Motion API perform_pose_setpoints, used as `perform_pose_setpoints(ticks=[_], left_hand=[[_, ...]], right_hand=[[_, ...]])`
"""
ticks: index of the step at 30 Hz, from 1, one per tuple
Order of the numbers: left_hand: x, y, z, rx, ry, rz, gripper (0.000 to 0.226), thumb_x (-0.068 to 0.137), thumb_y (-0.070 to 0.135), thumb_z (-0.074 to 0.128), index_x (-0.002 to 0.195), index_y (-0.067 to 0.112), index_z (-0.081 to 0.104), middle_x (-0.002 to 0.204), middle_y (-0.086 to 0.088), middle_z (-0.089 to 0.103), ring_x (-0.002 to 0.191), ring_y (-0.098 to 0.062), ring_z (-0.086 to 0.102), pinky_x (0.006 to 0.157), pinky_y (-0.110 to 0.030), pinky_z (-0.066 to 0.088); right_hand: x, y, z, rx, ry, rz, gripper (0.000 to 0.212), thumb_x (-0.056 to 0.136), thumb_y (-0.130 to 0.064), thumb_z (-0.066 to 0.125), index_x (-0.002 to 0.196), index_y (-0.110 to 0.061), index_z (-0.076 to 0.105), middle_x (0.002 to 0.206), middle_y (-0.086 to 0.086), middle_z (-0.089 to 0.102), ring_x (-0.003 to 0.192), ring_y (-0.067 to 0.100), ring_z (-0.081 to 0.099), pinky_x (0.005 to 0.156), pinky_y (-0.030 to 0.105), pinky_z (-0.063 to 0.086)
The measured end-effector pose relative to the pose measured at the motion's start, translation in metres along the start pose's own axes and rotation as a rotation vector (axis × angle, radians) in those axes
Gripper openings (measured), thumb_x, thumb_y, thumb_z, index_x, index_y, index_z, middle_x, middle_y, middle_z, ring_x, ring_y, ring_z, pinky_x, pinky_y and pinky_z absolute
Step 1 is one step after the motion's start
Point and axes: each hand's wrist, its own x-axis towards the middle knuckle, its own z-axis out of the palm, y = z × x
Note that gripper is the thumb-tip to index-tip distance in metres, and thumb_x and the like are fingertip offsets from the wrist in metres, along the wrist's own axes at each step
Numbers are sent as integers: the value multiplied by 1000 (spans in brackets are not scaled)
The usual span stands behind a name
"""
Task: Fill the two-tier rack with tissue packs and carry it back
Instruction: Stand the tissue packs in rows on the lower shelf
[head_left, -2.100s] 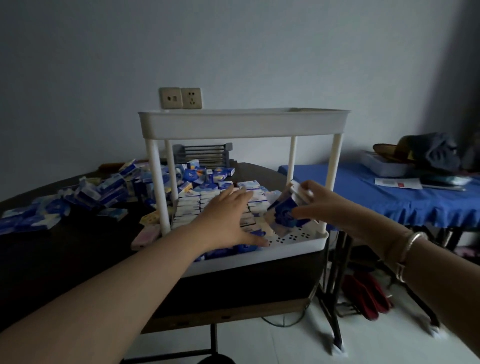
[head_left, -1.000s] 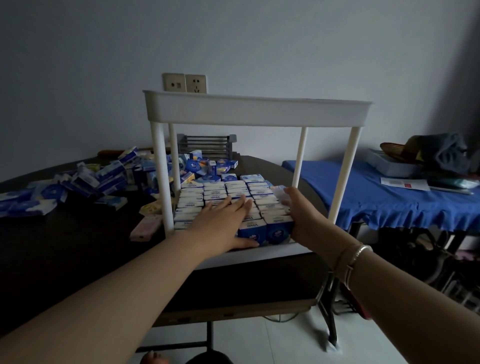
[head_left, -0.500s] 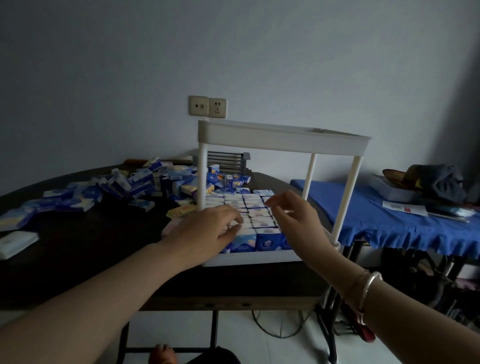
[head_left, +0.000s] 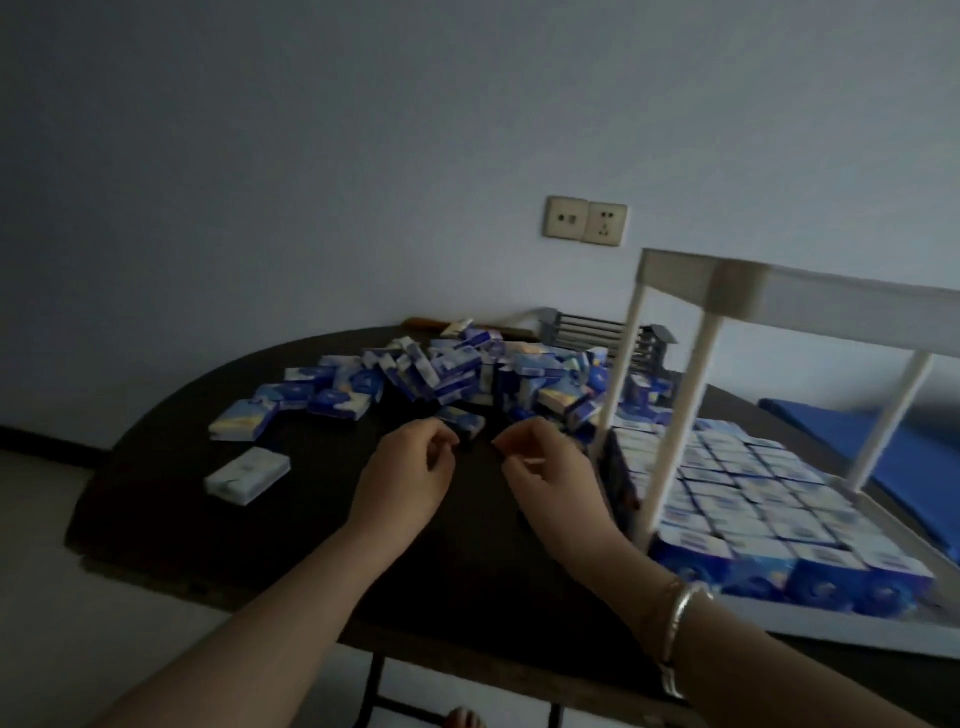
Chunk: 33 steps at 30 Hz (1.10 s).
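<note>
The white two-tier rack (head_left: 748, 283) stands at the right on the dark round table (head_left: 270, 535). Its lower tier is packed with rows of blue and white tissue packs (head_left: 748, 499); the inside of the top tier is hidden from this angle. A loose heap of tissue packs (head_left: 457, 374) lies at the back of the table. My left hand (head_left: 405, 483) and my right hand (head_left: 545, 478) hover over the table left of the rack, fingers loosely curled, holding nothing. A single pack (head_left: 461, 420) lies just beyond my fingertips.
A pale pack (head_left: 248, 475) lies alone at the left near the table edge. A grey slatted holder (head_left: 602, 332) stands behind the heap, below two wall sockets (head_left: 586, 220). A blue-covered table (head_left: 852, 441) sits behind the rack at the right.
Both hands have left the rack's lower tier and moved left toward the loose heap. My view has swung left, so the rack now sits at the right edge.
</note>
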Motion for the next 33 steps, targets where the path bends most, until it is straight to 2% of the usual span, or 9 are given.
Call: perform_pose_setpoints(ticks=[5,7,12,15,19,22,24,27,33], left_hand=[[48,-45,18,-24,110,-61,26,93,15,56,117,25,56,113,13,51,106,-4,51,84,-18,42],[70,-61,28,-50,169,-83,27,93,14,55,119,23,55,115,11,49,111,-7,50,87,-19,40],[114,-92,47,-219,305,-209,29,93,14,55,121,20,53,121,6,50,110,-4,46,88,-19,37],[134,-106,46,-362,355,-271,29,93,13,54,121,21,52,125,4,50,111,-6,47,86,-20,35],[150,-117,45,-449,328,-273,38,94,11,51,130,25,48,136,3,46,118,-8,46,91,-23,39],[154,-116,44,-570,253,-282,46,95,11,51,136,29,44,142,5,43,125,-14,46,106,-34,40],[155,-114,44,-647,223,-323,46,96,14,50,138,30,43,142,8,42,125,-15,47,106,-40,41],[158,-115,44,-739,256,-405,35,95,29,54,129,33,48,138,5,46,118,-16,51,99,-42,48],[151,-102,40,-984,147,-545,56,88,53,55,138,35,38,126,0,55,98,-23,64,82,-42,57]], right_hand=[[75,35,62,-119,66,102,19,87,-11,54,103,-21,56,107,0,56,96,14,56,81,26,45],[107,44,80,-187,85,75,22,88,-10,54,108,-18,54,113,1,51,105,16,52,84,24,43],[176,68,108,-364,125,-64,44,88,-13,54,131,-19,48,137,3,44,129,21,37,107,36,35],[211,84,116,-499,1,-91,61,88,-30,59,143,-26,34,155,5,23,145,25,14,117,43,18],[234,93,131,-563,-130,-83,70,82,-58,57,143,-39,28,160,-4,3,146,30,-11,115,56,0],[237,90,142,-683,-117,-96,54,88,-57,49,136,-34,44,158,-3,18,146,30,-4,114,61,0],[234,89,146,-683,-72,-123,37,92,-46,47,123,-27,56,150,-1,33,145,30,10,114,58,12],[222,92,145,-585,-9,-248,23,90,-33,55,107,-20,63,132,0,51,136,29,27,109,43,31],[191,85,127,-338,54,-403,16,83,-29,68,94,-17,67,121,-2,61,128,15,39,107,23,30]])
